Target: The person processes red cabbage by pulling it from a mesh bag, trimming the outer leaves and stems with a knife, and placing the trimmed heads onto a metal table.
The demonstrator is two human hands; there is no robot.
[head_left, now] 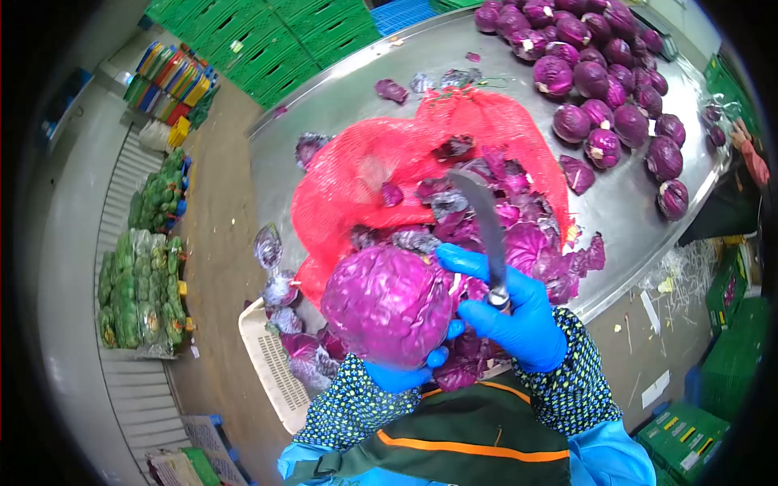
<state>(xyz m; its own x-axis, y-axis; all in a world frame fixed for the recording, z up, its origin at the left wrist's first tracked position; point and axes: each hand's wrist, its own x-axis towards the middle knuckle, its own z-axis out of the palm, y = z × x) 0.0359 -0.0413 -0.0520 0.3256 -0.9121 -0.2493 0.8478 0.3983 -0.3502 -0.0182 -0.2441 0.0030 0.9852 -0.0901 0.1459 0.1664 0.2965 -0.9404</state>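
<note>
My left hand [399, 377], in a blue glove, is wrapped under a large red cabbage [385, 304] and holds it up before my apron. In my gloved right hand [519, 312] is a knife [484, 223] with a curved dark blade, pointing up and away from me. The right hand's index finger stretches toward the cabbage's side; whether it touches is hard to tell. Beneath and beyond lie loose purple cabbage leaves [527, 239] on a red mesh bag [348, 166], spread over the metal table [279, 206].
Many trimmed red cabbages [592, 81] are heaped at the table's far right. A white plastic crate [271, 364] with leaves stands at lower left. Green crates [267, 49] are stacked behind the table. Another person's hand [739, 136] shows at the right edge. Bagged green vegetables [138, 283] stand left.
</note>
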